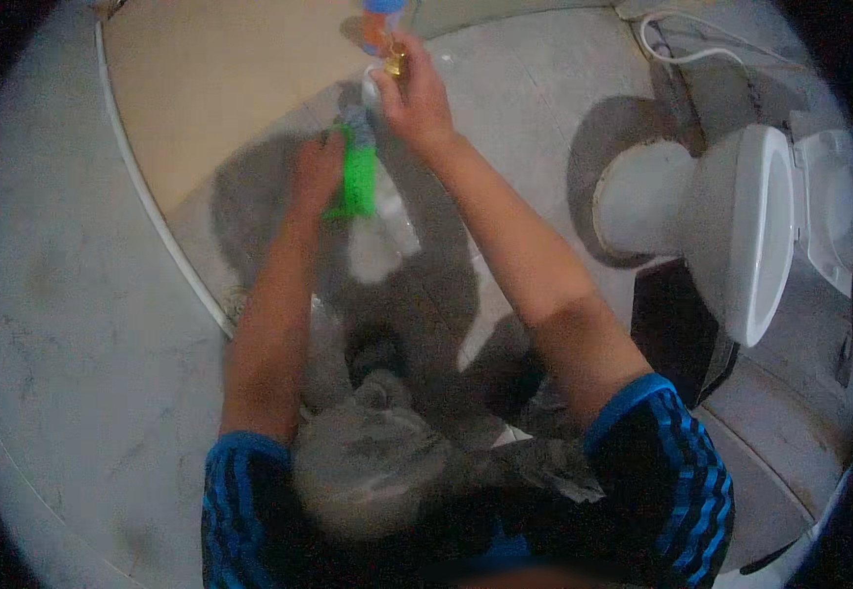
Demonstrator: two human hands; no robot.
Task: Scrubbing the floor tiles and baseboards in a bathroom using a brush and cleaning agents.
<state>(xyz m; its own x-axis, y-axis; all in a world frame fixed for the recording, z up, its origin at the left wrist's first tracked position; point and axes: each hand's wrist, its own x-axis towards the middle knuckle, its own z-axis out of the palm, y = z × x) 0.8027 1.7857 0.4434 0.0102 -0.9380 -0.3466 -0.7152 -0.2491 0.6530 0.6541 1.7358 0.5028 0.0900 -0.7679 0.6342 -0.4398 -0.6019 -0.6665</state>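
My left hand (316,173) grips a bright green plastic object with a handle (359,182), perhaps a scrub brush. A greyish part extends from its far end towards my other hand. My right hand (420,103) is closed around a small brass-coloured fitting (395,60), and a white piece (370,87) shows below the fingers. Blur leaves it unclear whether these two are joined. Just beyond the right fingers is an orange container with a blue top (382,22), cut off by the upper picture edge. I cannot tell whether the hand touches it.
A white toilet (647,195) stands on the right, with a white cable or hose (691,55) behind it. Grey tile floor (522,96) shows wet, shiny spots. A white curved edge strip (139,177) borders the grey wall (66,294) on the left.
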